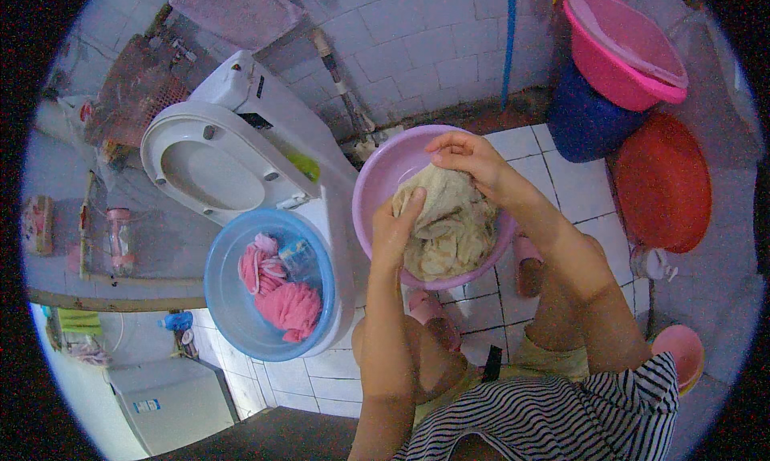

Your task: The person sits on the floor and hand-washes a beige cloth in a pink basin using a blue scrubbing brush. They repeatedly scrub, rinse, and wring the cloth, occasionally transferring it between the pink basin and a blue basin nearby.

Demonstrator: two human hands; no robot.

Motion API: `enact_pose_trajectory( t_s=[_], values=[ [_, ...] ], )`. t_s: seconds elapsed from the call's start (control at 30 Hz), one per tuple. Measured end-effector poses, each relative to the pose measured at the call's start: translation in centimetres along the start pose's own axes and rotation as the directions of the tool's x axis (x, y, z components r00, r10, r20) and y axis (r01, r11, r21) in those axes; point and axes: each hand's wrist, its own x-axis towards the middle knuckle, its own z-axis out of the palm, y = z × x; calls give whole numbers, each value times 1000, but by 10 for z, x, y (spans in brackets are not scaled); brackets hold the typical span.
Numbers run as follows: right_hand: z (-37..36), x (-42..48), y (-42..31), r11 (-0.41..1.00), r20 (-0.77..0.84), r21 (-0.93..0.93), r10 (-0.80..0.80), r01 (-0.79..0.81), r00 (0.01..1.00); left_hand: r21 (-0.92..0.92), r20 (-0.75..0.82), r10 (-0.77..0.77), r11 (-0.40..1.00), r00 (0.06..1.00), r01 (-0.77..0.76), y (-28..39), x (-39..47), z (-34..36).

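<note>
A crumpled beige cloth (448,229), which looks wet, lies bunched in a light purple plastic basin (368,190). My left hand (398,223) grips the cloth's left side, thumb on top and the other fingers mostly hidden. At the upper edge of the same cloth, my right hand (472,163) has its fingers bent and holds a raised part of the fabric. The basin is on the white tiled floor (580,184) between my feet, which wear pink slippers (430,313).
To the left stands a toilet with its seat (207,166) raised. A blue basin (219,298) there holds a pink bath puff (292,307) and pink cloth. On the right, a pink basin (625,70) tops a dark blue bucket (592,121), beside a red basin (665,184). A pink container (680,350) is lower right.
</note>
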Motion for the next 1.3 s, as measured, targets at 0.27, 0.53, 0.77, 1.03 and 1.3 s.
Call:
enact_pose_trajectory(
  t_s=[0.27,0.53,0.77,1.03,1.3],
  values=[
    [-2,1,5,1000,50,-22,5,-4,999,-400,-94,105,907,990,-134,1,-1,9],
    [-6,1,3,676,220,-734,326,-64,919,-645,-65,116,753,991,-130,-4,2,-2],
    [-7,6,22,946,209,-321,122,-50,970,-675,-114,139,716,984,-179,-1,2,-12],
    [13,6,21,969,21,-163,-183,184,983,-536,-182,122,820,976,-203,-8,9,-3],
    [74,-40,34,591,165,-749,-274,301,947,-468,-119,-50,884,992,-11,-57,52,-17]
  ],
)
